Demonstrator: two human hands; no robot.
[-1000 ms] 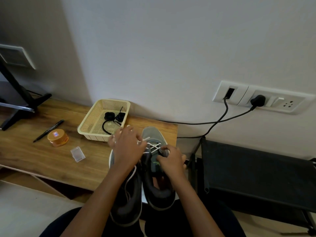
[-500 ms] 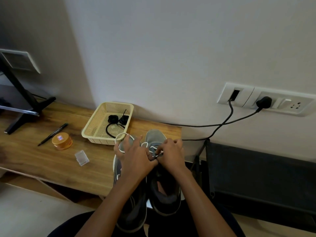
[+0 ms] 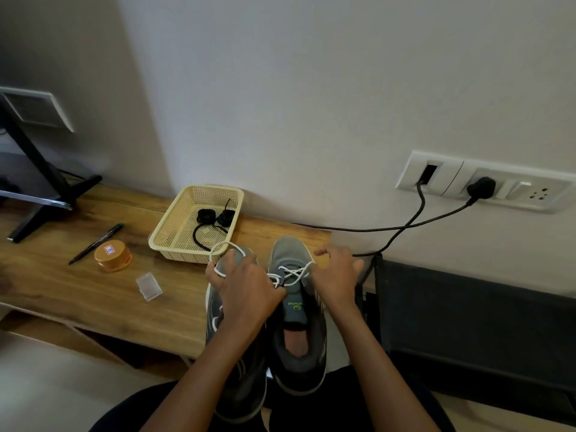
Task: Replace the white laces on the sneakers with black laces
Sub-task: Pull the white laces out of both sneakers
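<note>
Two grey sneakers lie side by side on my lap and the table's edge, toes toward the wall. The right sneaker (image 3: 296, 338) still has a white lace (image 3: 291, 274) crossed through its lower eyelets. My left hand (image 3: 246, 288) lies over the left sneaker (image 3: 237, 378) and holds one end of the lace, which loops over its fingers. My right hand (image 3: 336, 275) pinches the other end at the shoe's right side. Black laces (image 3: 215, 221) lie coiled in the cream basket (image 3: 174, 232).
On the wooden table (image 3: 93, 294) lie a pen (image 3: 96, 243), an orange round tin (image 3: 112, 255) and a small clear box (image 3: 149, 286). A black stand (image 3: 43, 182) is at far left. Black cables (image 3: 389, 227) run from wall sockets to a black rack (image 3: 467, 322) at right.
My hands have moved apart, the right one out to the right, drawing the white lace looser through the right sneaker's eyelets. The view has shifted slightly closer.
</note>
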